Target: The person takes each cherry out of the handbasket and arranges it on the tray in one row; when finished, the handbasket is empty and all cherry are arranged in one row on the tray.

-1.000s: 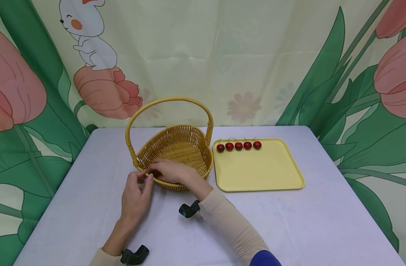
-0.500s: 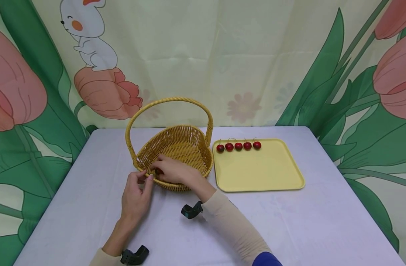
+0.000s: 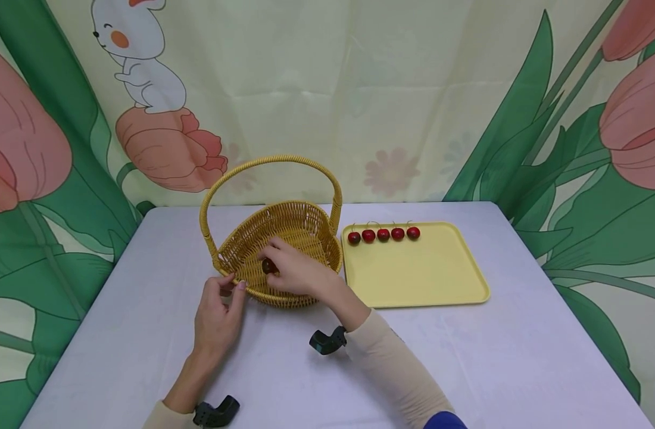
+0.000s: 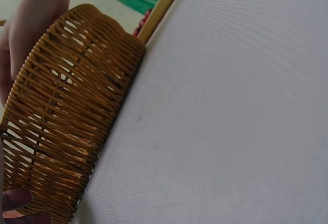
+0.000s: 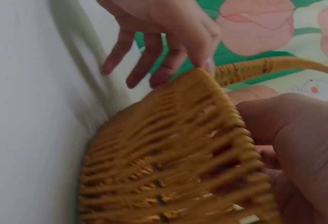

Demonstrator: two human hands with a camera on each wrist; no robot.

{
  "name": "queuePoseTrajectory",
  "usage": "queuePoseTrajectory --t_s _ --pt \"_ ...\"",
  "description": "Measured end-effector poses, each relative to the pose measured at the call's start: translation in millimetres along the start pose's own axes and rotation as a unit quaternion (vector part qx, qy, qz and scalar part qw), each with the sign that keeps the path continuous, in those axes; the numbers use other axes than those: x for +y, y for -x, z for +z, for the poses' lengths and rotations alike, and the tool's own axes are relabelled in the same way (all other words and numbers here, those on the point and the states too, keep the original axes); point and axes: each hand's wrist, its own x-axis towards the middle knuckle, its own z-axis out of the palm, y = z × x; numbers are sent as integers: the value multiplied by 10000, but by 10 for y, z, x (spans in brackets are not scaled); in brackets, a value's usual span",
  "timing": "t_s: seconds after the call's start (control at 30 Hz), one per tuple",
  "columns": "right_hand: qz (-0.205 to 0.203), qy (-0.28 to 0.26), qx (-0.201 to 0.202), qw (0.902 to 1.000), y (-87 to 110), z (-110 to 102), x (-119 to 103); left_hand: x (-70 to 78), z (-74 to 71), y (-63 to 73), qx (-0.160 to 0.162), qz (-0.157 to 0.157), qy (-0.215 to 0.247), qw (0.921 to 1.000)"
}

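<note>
A woven wicker basket with a tall arched handle stands on the table, left of the middle. My right hand is inside it, low over the near part, and pinches a dark red cherry between thumb and fingers. At the basket's near left rim, my left hand holds on. The right wrist view has the left hand's thumb on the rim and its other fingers by the outer wall. Several cherries with stems lie in a row along the back left of a yellow tray.
The tray sits close against the basket's right side. A white cloth covers the table. Behind it hangs a printed backdrop with a rabbit and tulips. The basket handle arches above the right hand.
My right hand has moved right and away from the near left rim, bringing the cherry into sight. The left hand stays at the rim, and the row on the tray is unchanged.
</note>
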Motion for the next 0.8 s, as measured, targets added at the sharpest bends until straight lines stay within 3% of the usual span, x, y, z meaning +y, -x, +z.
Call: queuePoseTrajectory --t_s 0.53,0.8 --pt "-194 -464 1016 9936 305 -305 149 5 -1 6 58 -28 20 10000" --pt "-146 -653 1184 9907 474 -412 300 0 4 6 62 -11 13 10000"
